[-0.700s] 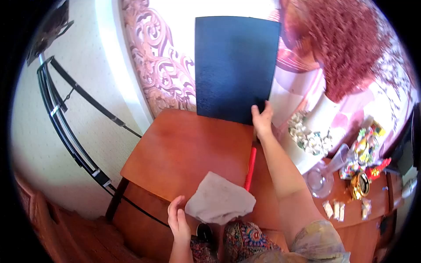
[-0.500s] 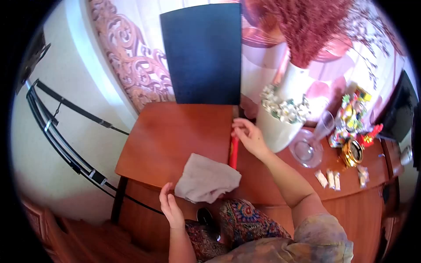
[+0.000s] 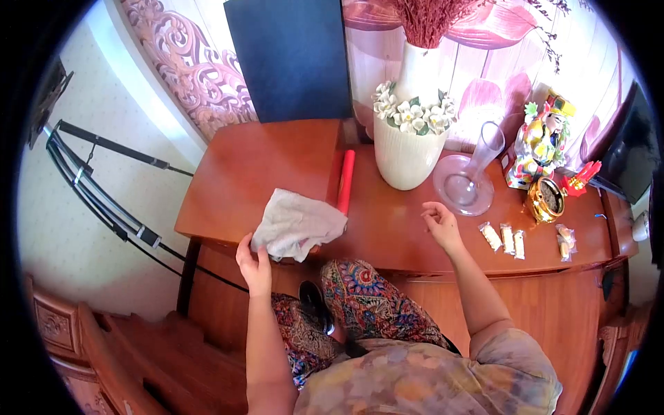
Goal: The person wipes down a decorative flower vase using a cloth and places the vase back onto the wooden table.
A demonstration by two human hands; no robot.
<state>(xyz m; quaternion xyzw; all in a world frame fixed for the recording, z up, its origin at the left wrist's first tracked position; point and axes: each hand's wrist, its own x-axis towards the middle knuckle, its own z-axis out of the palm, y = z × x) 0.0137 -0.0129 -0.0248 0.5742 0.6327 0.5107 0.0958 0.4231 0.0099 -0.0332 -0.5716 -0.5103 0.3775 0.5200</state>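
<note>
A crumpled light-grey cloth [image 3: 297,221] lies at the front of the raised wooden cabinet top [image 3: 270,162], its lower edge hanging over the front. My left hand [image 3: 254,266] is at the cloth's left corner with thumb and fingers apart; whether the fingertips touch the fabric, I cannot tell. A red cylindrical roll [image 3: 346,181] lies along the cabinet's right side, behind the cloth. My right hand [image 3: 443,227] hovers over the lower wooden surface [image 3: 394,238], fingers loosely bent and apart, with nothing in them. Nearest to it is the round base of a clear glass vase [image 3: 465,187].
A cream vase [image 3: 410,155] with white flowers and dried red stems stands behind. To the right are a colourful figurine [image 3: 543,142], a gold pot [image 3: 546,200] and several wrapped snacks [image 3: 508,241]. A dark panel [image 3: 290,62] leans at the back; a black folded stand [image 3: 104,194] is left.
My right hand has moved away from the red roll, rightward and toward me. My left hand has come closer to the cloth's corner. The view has tilted downward.
</note>
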